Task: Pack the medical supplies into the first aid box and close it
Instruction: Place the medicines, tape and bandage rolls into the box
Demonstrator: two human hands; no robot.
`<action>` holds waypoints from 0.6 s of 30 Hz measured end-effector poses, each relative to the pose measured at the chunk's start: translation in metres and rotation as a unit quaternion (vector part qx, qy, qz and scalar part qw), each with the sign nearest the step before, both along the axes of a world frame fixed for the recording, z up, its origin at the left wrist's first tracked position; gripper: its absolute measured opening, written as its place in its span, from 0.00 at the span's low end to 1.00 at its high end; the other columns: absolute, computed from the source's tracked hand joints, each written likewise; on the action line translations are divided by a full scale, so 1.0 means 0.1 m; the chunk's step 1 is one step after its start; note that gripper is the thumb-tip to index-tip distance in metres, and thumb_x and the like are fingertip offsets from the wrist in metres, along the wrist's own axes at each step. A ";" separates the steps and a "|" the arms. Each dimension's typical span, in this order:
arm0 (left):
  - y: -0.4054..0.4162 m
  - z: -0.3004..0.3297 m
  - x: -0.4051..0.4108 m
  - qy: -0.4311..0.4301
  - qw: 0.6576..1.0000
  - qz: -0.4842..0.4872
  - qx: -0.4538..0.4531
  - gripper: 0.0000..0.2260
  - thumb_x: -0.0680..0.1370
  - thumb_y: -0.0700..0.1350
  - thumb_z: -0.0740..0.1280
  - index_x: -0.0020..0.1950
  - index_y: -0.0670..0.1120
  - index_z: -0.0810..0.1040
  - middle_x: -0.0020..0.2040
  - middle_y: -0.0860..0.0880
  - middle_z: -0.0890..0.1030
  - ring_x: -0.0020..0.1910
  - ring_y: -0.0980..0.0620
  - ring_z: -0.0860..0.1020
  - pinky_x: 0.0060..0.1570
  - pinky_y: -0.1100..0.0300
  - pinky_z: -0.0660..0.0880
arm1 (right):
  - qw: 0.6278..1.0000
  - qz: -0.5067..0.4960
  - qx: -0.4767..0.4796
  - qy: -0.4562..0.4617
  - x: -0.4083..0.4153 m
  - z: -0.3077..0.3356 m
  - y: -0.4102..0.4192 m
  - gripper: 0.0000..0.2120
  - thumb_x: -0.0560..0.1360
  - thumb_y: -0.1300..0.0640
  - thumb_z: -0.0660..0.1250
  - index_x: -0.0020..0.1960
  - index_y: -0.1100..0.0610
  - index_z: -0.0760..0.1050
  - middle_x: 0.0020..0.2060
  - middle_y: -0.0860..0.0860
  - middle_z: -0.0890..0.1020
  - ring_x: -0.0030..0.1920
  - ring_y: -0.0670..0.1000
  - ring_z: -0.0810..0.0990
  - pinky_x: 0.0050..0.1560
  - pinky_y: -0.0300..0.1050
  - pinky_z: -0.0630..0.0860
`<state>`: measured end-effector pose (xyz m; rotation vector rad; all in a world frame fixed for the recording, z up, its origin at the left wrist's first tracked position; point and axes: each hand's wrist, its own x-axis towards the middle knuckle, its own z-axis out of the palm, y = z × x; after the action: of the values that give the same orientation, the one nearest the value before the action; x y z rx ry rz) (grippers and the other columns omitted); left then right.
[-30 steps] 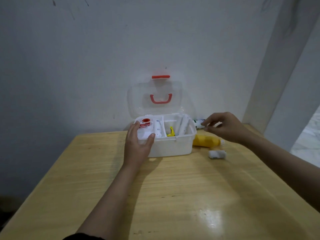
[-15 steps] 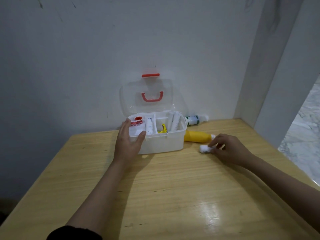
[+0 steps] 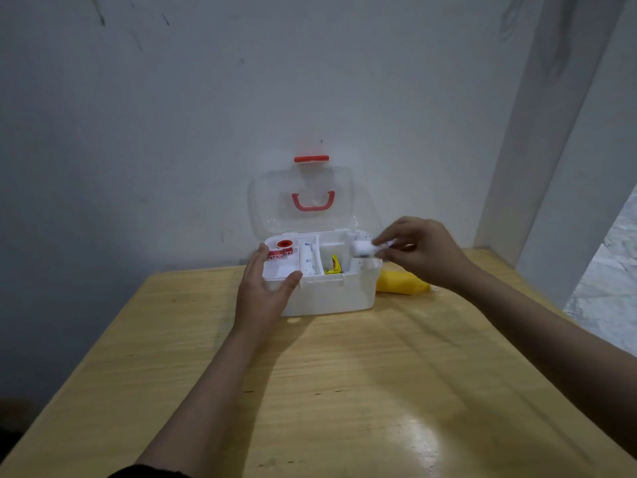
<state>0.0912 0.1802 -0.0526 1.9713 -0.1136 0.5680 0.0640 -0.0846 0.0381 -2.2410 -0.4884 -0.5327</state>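
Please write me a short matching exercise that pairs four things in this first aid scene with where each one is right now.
Things:
1. small white bandage roll
2. yellow bottle
3. red-cored tape roll
4. left hand

Places:
A. lying on the table to the right of the first aid box
B. in the box's left compartment
C. held by the right hand over the box's right end
D. gripping the box's front left corner

Pairs: 1-C, 2-A, 3-B, 4-D
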 end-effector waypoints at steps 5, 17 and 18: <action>0.00 0.00 0.00 0.005 1.000 0.002 -0.006 0.34 0.70 0.53 0.73 0.73 0.51 0.64 0.73 0.52 0.66 0.71 0.52 0.65 0.68 0.46 0.68 | 0.996 0.031 -0.088 -0.009 0.34 0.10 0.59 0.08 0.70 0.60 0.72 0.49 0.57 0.83 0.47 0.53 0.82 0.39 0.48 0.80 0.42 0.36 0.77; -0.01 0.00 0.01 -0.006 0.999 -0.008 -0.044 0.35 0.69 0.51 0.75 0.73 0.47 0.65 0.72 0.50 0.69 0.71 0.54 0.66 0.69 0.56 0.66 | 0.979 0.101 -0.160 0.075 0.66 -0.07 1.21 0.12 0.69 0.66 0.68 0.51 0.58 0.83 0.52 0.55 0.84 0.45 0.51 0.82 0.51 0.45 0.77; -0.01 0.00 0.00 -0.005 0.999 -0.010 -0.046 0.35 0.69 0.51 0.75 0.73 0.47 0.65 0.72 0.51 0.69 0.71 0.55 0.66 0.69 0.54 0.66 | 0.980 0.102 -0.151 0.075 0.65 -0.08 1.19 0.13 0.69 0.67 0.67 0.51 0.58 0.83 0.52 0.55 0.84 0.46 0.51 0.82 0.52 0.45 0.78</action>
<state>0.0917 0.1795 -0.0531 1.8773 -0.1108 0.5607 0.1293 0.0346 0.0305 -2.4568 -0.7528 -0.1887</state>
